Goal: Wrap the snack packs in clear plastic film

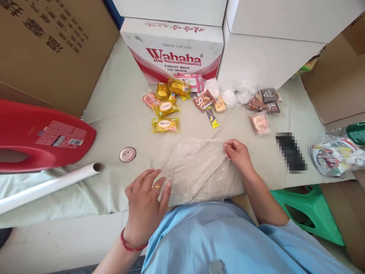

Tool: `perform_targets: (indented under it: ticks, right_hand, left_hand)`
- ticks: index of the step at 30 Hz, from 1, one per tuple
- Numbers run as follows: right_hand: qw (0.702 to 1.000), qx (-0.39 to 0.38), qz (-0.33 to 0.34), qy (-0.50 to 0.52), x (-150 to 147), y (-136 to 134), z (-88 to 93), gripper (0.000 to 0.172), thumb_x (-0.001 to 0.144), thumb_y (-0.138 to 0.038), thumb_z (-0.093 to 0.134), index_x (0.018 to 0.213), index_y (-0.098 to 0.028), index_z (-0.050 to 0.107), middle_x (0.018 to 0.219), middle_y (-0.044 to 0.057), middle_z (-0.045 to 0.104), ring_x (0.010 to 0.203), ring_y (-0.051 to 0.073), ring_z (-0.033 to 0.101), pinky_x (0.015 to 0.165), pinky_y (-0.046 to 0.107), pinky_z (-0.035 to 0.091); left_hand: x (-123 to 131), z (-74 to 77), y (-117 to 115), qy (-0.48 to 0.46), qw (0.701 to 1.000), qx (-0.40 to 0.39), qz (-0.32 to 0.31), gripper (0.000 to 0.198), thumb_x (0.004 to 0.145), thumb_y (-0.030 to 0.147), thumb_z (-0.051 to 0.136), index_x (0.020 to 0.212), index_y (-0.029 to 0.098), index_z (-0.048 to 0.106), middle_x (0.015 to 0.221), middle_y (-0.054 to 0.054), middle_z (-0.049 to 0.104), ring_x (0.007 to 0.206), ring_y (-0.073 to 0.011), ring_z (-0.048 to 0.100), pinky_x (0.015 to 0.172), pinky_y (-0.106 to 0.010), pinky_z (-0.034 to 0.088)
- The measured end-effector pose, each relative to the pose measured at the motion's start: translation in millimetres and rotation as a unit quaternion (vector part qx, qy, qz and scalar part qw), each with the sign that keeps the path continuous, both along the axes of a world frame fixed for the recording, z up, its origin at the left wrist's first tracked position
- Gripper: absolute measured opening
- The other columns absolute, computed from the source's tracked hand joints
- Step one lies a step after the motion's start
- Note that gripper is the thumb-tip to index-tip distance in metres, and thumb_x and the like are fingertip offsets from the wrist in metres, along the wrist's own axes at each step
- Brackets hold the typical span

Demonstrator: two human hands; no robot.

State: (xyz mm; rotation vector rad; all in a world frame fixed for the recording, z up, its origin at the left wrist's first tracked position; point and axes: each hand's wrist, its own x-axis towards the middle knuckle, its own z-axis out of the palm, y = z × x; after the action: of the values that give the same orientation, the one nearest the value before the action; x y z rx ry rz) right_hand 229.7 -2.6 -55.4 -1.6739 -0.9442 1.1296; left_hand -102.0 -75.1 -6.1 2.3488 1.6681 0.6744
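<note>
A clear plastic bag lies spread on the cloth in front of me, its near part hanging over the table edge by my blue shirt. My right hand pinches the bag's far right corner between thumb and fingers. At the bag's left side, my left hand is held with fingers apart and nothing in it; whether it touches the film I cannot tell. Beyond the bag lie yellow-wrapped snacks, a brown snack packet, a small blue-yellow packet and a pink-wrapped snack.
A Wahaha water carton and white boxes stand behind the snacks. To the left are a red plastic container, a white tube and a round badge. A green stool is at the lower right.
</note>
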Motion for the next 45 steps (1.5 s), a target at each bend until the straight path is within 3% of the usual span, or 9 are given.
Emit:
perform_targets:
  ticks: [3,6,12,16,20,28,33,40,45]
  right_hand:
    - [0.997,0.021,0.060,-0.036,-3,17,-3.0,0.029,0.079,-0.049,0.070,0.085,-0.021,0.068,0.070,-0.002,0.063,0.056,0.013,0.051,0.053,0.026,0.042]
    - [0.990,0.041,0.099,-0.093,5,34,-4.3,0.027,0.081,-0.047,0.067,0.087,-0.020,0.069,0.071,0.000,0.065,0.063,0.016,0.057,0.062,0.029,0.047]
    - [0.909,0.164,0.031,-0.382,16,27,24.9,0.034,0.093,-0.034,0.058,0.120,-0.018,0.070,0.118,0.016,0.069,0.088,0.026,0.068,0.091,0.048,0.057]
    - [0.817,0.284,0.278,-0.418,-21,-14,34.3,0.044,0.102,-0.031,0.053,0.146,-0.025,0.059,0.148,0.014,0.060,0.140,0.029,0.054,0.117,0.053,0.047]
    - [0.750,0.233,0.420,-0.454,-26,-59,8.4,0.056,0.102,-0.035,0.058,0.157,-0.028,0.048,0.163,0.009,0.048,0.154,0.029,0.041,0.120,0.057,0.045]
    - [0.825,0.213,0.353,-0.385,34,-52,26.5,0.033,0.104,-0.029,0.054,0.134,-0.032,0.066,0.127,0.008,0.074,0.117,0.026,0.071,0.097,0.047,0.063]
    - [0.833,0.267,0.318,-0.365,-40,52,48.0,0.029,0.105,-0.030,0.047,0.117,-0.026,0.073,0.105,0.009,0.076,0.099,0.025,0.071,0.089,0.042,0.060]
    - [0.761,0.194,0.433,-0.443,-165,164,32.9,0.050,0.092,-0.028,0.071,0.139,-0.016,0.063,0.137,0.017,0.066,0.130,0.035,0.055,0.107,0.050,0.047]
    - [0.913,0.125,0.330,-0.205,-139,192,27.8,0.040,0.094,-0.036,0.067,0.129,-0.018,0.068,0.125,0.009,0.074,0.110,0.023,0.067,0.101,0.038,0.051]
  left_hand:
    - [18,5.9,35,-0.018,0.998,0.027,-0.053,0.026,0.096,0.032,0.061,0.120,0.028,0.072,0.116,-0.010,0.077,0.125,-0.0327,0.064,0.113,-0.052,0.036]
    - [38,-16.7,67,0.025,0.993,-0.044,-0.103,0.040,0.100,0.036,0.053,0.137,0.025,0.066,0.147,-0.014,0.064,0.141,-0.0335,0.054,0.119,-0.054,0.032]
    - [48,-60.8,81,0.111,0.990,-0.083,-0.016,0.057,0.104,0.043,0.042,0.159,0.030,0.044,0.171,-0.013,0.032,0.159,-0.0399,0.025,0.122,-0.076,0.009]
    - [47,-56.5,79,0.113,0.989,-0.088,-0.025,0.057,0.104,0.045,0.043,0.159,0.032,0.044,0.171,-0.011,0.031,0.160,-0.0408,0.023,0.120,-0.079,0.009]
    - [35,-52.7,83,0.106,0.991,-0.082,-0.021,0.055,0.106,0.044,0.040,0.159,0.031,0.044,0.171,-0.011,0.030,0.158,-0.0349,0.030,0.123,-0.076,0.007]
    - [15,-58.5,83,0.079,0.995,-0.066,-0.007,0.055,0.105,0.042,0.044,0.160,0.034,0.041,0.170,-0.012,0.032,0.157,-0.0335,0.035,0.126,-0.073,0.004]
    - [16,-59.0,84,0.085,0.994,-0.069,-0.011,0.056,0.105,0.043,0.043,0.160,0.034,0.040,0.171,-0.011,0.031,0.157,-0.0333,0.033,0.126,-0.073,0.003]
    - [14,-59.2,84,0.108,0.992,-0.068,-0.020,0.060,0.105,0.051,0.042,0.161,0.030,0.040,0.171,-0.013,0.030,0.158,-0.0333,0.032,0.125,-0.074,0.001]
    - [14,-62.5,84,0.098,0.994,-0.054,-0.016,0.060,0.104,0.052,0.043,0.161,0.032,0.040,0.171,-0.012,0.029,0.158,-0.0318,0.031,0.125,-0.072,-0.002]
